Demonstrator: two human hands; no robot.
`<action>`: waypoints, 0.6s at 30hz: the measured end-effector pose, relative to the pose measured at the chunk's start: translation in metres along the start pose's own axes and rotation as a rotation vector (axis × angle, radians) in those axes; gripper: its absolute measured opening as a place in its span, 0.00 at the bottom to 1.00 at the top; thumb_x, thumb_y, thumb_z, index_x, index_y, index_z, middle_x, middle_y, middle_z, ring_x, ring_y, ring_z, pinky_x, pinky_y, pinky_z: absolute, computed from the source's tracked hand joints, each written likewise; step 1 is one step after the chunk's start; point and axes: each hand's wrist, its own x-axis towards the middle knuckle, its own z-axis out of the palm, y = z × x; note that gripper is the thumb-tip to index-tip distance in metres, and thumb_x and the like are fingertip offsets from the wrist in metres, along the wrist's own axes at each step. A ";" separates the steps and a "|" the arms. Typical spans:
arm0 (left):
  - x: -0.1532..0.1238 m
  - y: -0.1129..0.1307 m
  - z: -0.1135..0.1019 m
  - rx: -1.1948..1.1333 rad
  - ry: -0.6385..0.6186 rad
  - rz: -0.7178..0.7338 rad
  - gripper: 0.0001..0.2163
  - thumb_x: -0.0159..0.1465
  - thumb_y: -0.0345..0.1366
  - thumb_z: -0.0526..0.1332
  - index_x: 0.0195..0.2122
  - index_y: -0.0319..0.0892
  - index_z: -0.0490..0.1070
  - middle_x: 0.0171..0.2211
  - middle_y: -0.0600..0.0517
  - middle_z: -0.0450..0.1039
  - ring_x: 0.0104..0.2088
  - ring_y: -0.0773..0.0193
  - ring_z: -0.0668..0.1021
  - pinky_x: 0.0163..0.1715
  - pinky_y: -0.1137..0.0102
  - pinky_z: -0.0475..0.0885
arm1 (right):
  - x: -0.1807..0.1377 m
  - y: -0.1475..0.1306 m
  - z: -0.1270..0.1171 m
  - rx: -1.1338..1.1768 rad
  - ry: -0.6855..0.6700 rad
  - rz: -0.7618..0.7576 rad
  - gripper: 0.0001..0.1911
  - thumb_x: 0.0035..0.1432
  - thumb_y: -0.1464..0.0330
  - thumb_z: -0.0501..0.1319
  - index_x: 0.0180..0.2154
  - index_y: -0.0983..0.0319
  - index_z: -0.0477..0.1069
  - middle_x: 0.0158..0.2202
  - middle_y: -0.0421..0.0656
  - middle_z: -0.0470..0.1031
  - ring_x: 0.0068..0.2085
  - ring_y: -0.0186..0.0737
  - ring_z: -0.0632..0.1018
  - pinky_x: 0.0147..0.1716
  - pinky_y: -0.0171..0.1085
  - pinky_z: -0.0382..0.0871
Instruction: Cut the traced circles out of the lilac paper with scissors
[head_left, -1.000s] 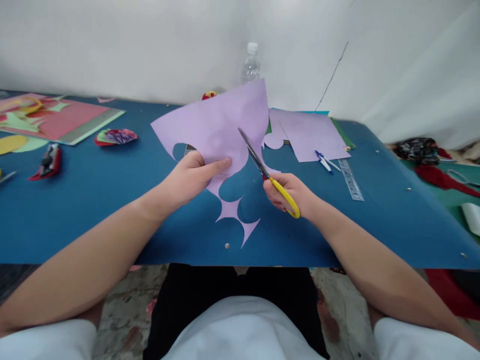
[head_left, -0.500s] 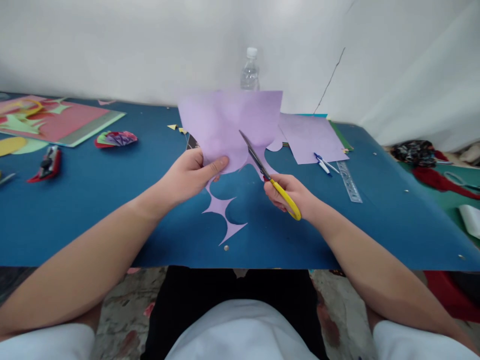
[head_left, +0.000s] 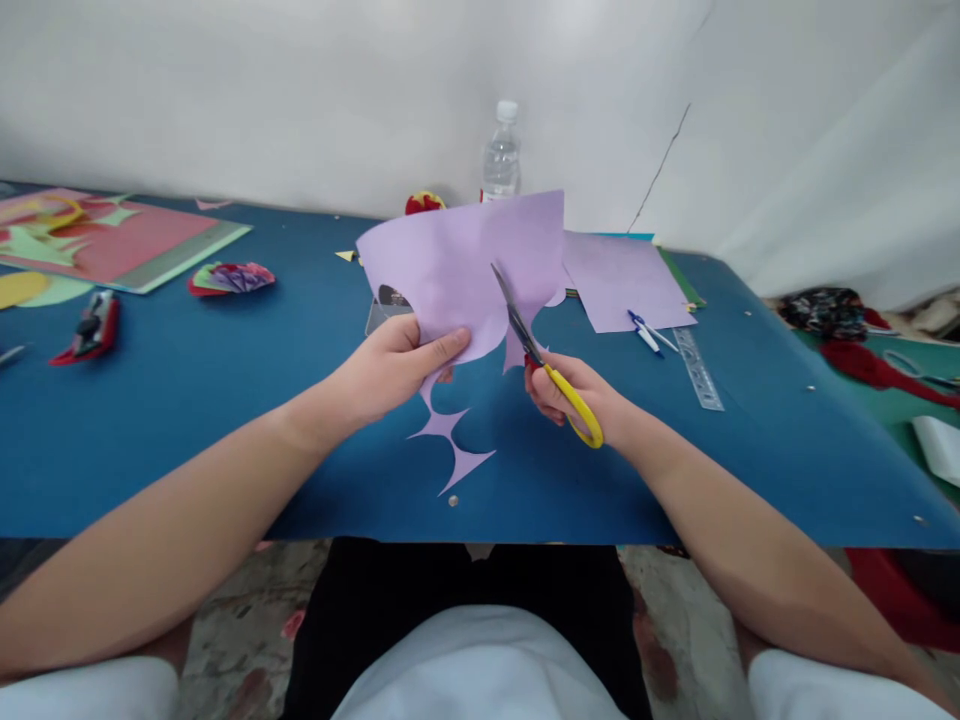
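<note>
A sheet of purple paper [head_left: 457, 250] is held up above the blue table, its lower edge cut into curves. My left hand [head_left: 401, 365] pinches it at the lower left, thumb on top. Below that hand a jagged purple offcut [head_left: 450, 430] hangs or lies near the table; which one I cannot tell. Yellow-handled scissors [head_left: 571, 400] are in my right hand [head_left: 574, 390], closed around the handles. Their dark blades point up and left across the paper, beside a curved cut. My right fingers are partly hidden behind the handles.
A water bottle [head_left: 501, 160] stands at the back by the wall. More purple paper [head_left: 626, 275], pens [head_left: 646, 332] and a clear ruler [head_left: 697, 368] lie to the right. On the left are a red stapler-like tool [head_left: 90, 328], a folded paper piece [head_left: 232, 279] and coloured sheets [head_left: 169, 235].
The purple paper has tilted and its upper left edge has dropped, uncovering a red and yellow object behind it. The scissors and both hands have shifted slightly.
</note>
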 end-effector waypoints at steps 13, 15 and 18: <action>0.000 0.001 -0.005 0.063 -0.029 -0.020 0.22 0.64 0.54 0.68 0.23 0.41 0.73 0.22 0.51 0.72 0.23 0.66 0.71 0.25 0.71 0.64 | 0.002 0.000 0.003 0.043 0.008 0.000 0.34 0.56 0.34 0.64 0.32 0.58 0.63 0.22 0.31 0.56 0.20 0.29 0.58 0.18 0.34 0.52; 0.000 0.001 -0.005 0.056 -0.025 -0.024 0.22 0.63 0.55 0.68 0.24 0.41 0.74 0.22 0.51 0.73 0.23 0.66 0.71 0.25 0.70 0.64 | 0.001 -0.004 0.005 0.061 0.014 0.025 0.36 0.53 0.32 0.64 0.32 0.57 0.62 0.20 0.30 0.56 0.19 0.29 0.58 0.17 0.34 0.52; 0.001 -0.001 -0.006 0.044 -0.028 -0.027 0.22 0.64 0.55 0.68 0.25 0.41 0.74 0.23 0.51 0.73 0.24 0.65 0.72 0.26 0.70 0.65 | 0.000 -0.007 0.006 0.080 0.019 0.048 0.37 0.50 0.31 0.65 0.32 0.57 0.62 0.19 0.30 0.56 0.18 0.29 0.58 0.16 0.33 0.52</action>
